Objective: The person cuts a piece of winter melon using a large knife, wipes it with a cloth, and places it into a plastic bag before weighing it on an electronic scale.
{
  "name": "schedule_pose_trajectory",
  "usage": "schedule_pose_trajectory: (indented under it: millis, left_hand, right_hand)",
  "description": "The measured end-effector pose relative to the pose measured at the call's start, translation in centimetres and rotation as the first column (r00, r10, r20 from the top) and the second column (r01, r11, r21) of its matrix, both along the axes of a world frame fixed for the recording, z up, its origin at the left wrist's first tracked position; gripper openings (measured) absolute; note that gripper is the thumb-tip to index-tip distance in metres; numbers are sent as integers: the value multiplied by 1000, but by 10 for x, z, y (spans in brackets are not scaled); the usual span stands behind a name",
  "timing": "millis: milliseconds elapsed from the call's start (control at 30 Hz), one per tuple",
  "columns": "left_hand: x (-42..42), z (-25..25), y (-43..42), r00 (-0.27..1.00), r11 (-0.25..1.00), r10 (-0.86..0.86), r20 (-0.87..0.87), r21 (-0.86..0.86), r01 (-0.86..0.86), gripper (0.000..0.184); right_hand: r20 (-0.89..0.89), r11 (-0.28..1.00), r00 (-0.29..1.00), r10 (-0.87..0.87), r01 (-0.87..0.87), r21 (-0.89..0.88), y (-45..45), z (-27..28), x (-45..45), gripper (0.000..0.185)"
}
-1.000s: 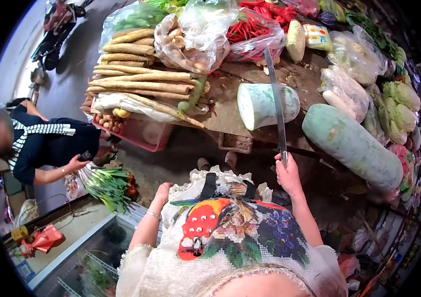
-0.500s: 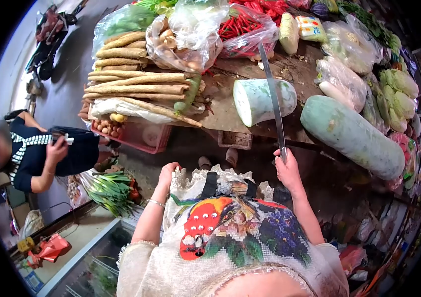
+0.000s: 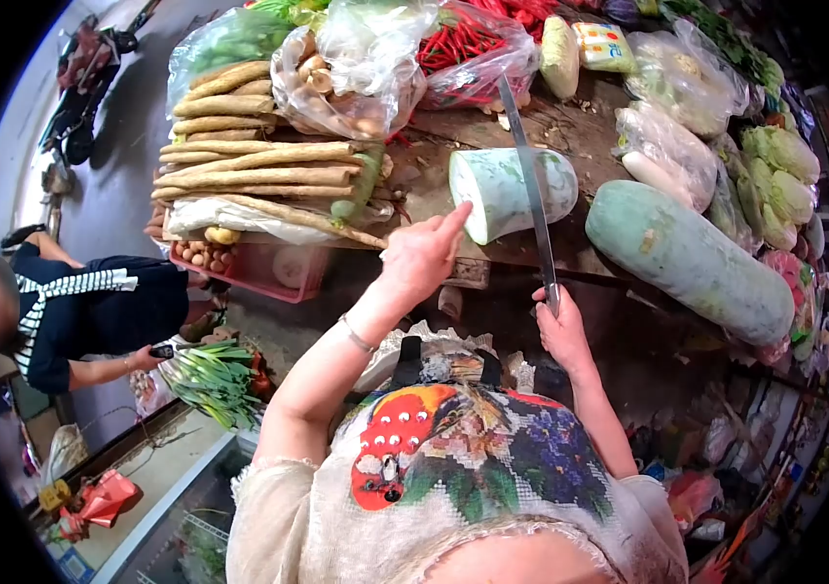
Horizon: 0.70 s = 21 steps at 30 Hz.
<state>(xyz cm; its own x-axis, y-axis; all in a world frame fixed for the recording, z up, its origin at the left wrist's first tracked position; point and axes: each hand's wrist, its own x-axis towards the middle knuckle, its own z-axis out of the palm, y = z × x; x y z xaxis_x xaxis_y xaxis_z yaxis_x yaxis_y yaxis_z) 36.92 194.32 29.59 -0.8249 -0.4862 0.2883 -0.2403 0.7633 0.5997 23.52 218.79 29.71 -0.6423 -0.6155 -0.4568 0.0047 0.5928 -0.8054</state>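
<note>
Your right hand (image 3: 564, 333) closes round the knife (image 3: 534, 195) at its near end, keeping fingers off the blade above the cut melon (image 3: 502, 190) on the table (image 3: 426, 190). Your left hand (image 3: 418, 261) extends its index finger, others curled, seemingly empty.

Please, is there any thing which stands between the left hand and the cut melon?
Nothing visible stands between them: a finger of the left hand reaches right to the pale cut face of the cut melon. The knife in the right hand crosses the view of the melon beyond that finger.
</note>
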Motion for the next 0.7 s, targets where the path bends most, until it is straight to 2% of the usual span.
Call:
schedule_pose_trajectory:
  millis: [167, 233, 467, 700]
  left_hand:
    - [-29, 1, 3, 999, 998, -47, -7, -38, 47, 41]
    - [-37, 1, -1, 996, 999, -23, 87, -41, 26, 43]
    - [-49, -19, 3, 997, 999, 13, 76, -35, -11, 54]
    - [-52, -19, 2, 992, 999, 44, 117, -34, -40, 56]
  right_hand:
    - [-24, 1000, 1000, 3, -3, 3, -2, -3, 0, 13]
    - [-11, 1000, 1000, -12, 12, 6, -4, -2, 1, 13]
    - [-37, 1000, 999, -8, 8, -14, -6, -5, -1, 13]
    - [-36, 1000, 999, -13, 13, -8, -3, -9, -3, 14]
